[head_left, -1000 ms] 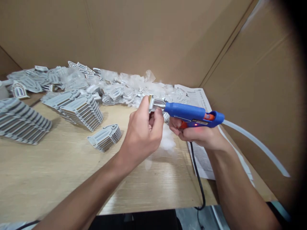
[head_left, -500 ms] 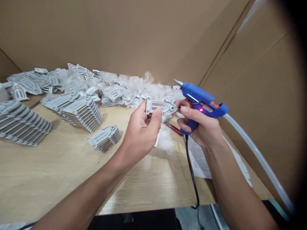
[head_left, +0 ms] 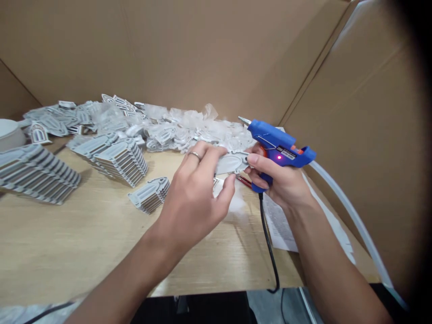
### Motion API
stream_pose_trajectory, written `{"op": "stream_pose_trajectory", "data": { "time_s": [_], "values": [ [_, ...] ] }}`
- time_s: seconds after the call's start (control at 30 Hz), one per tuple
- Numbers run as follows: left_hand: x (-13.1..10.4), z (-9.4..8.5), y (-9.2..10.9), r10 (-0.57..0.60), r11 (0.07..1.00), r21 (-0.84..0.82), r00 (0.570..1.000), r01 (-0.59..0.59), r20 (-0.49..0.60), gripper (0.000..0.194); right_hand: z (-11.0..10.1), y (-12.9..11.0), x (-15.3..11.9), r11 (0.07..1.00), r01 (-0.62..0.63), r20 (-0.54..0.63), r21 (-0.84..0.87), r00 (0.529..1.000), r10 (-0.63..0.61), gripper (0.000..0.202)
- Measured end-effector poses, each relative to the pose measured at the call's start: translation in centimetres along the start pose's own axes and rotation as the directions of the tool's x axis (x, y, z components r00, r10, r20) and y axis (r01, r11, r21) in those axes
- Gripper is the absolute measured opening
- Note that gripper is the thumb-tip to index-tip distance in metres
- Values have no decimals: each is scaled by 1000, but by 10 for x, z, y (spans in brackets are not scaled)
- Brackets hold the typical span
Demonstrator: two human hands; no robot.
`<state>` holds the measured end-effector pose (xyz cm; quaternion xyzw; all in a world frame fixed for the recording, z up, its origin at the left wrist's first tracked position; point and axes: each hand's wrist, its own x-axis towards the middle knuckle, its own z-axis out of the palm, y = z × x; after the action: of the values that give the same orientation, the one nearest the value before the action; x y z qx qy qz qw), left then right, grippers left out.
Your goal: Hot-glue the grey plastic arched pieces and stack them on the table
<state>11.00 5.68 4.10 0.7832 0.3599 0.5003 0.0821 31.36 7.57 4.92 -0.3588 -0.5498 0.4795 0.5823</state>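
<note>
My right hand (head_left: 281,180) grips a blue hot glue gun (head_left: 281,144), its metal nozzle pointing up and left and a red light lit on its side. The thumb and a finger of that hand also pinch the pointed end of a flat grey arch-shaped piece (head_left: 231,163). My left hand (head_left: 199,193), with a ring on one finger, is over the other end of this piece. Its thumb stands apart from the fingers, whose tips reach the piece's upper edge; whether they touch it is unclear. The left end of the piece is hidden behind the left hand.
Stacks of similar grey pieces (head_left: 37,173), (head_left: 116,159) and a smaller stack (head_left: 150,193) stand on the left. Along the cardboard wall (head_left: 202,54) lies a heap of bagged pieces (head_left: 168,132). Red-handled pliers (head_left: 243,181), a printed sheet (head_left: 278,225) and the gun's black cord (head_left: 266,238) are at right.
My left thumb has come off the piece and the left hand has opened and turned palm down. The piece now sits in my right fingers. The glue gun has shifted slightly left.
</note>
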Motion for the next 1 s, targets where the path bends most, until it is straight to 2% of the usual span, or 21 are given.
{"op": "stream_pose_trajectory", "data": {
  "time_s": [0.1, 0.23, 0.37, 0.53, 0.7, 1.0],
  "values": [
    [-6, -12, 6, 60, 993, 106, 998, -60, 3, 21, 0, 2, -3, 1000, -23, 83, 8, 996, 22, 49],
    [-18, -31, 12, 59, 985, 162, 998, -55, -19, 24, 3, 3, -5, 998, -66, 178, 17, 982, 62, 47],
    [-35, -60, 2, -67, 967, 237, 992, 92, -109, 24, 3, 2, -5, 1000, -24, 199, -15, 980, 26, 39],
    [-53, -87, -26, -289, 909, 254, 939, 331, -186, 26, 0, 3, -5, 997, -57, 149, -42, 987, 63, 39],
    [-65, -87, -39, -359, 870, 260, 900, 418, -247, 28, -3, 9, -4, 996, -76, 144, -50, 986, 82, 34],
    [-68, -77, -49, -401, 849, 295, 898, 438, -181, 26, -5, 10, -5, 994, -95, 143, -50, 984, 102, 27]
  ]
}}
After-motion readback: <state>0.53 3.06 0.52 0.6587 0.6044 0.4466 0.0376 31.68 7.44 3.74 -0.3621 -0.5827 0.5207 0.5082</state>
